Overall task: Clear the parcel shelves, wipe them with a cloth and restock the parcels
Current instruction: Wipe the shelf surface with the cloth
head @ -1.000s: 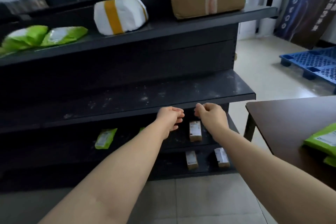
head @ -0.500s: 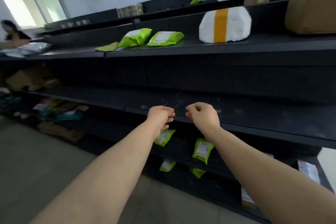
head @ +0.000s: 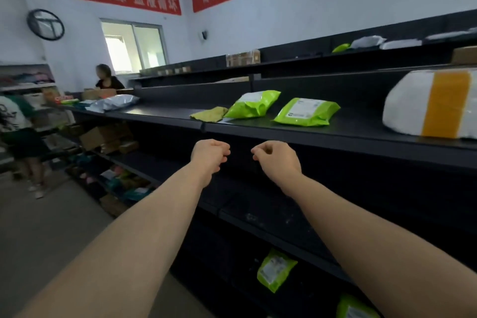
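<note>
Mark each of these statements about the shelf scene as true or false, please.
1. Both hands are closed and hold nothing. True: left hand, right hand.
2. A cloth lies beside the green parcels. True.
3. The white parcel has a blue band. False: the band is yellow.
4. The right hand grips a green parcel. False: it holds nothing.
5. The dusty shelf below the hands is full of boxes. False: the visible part is bare.

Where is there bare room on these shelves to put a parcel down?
Free: the dusty shelf below both fists, and the upper shelf between the grey bag and the folded cloth. Crowded: from the cloth rightwards, two green parcels, then the white parcel.
</note>
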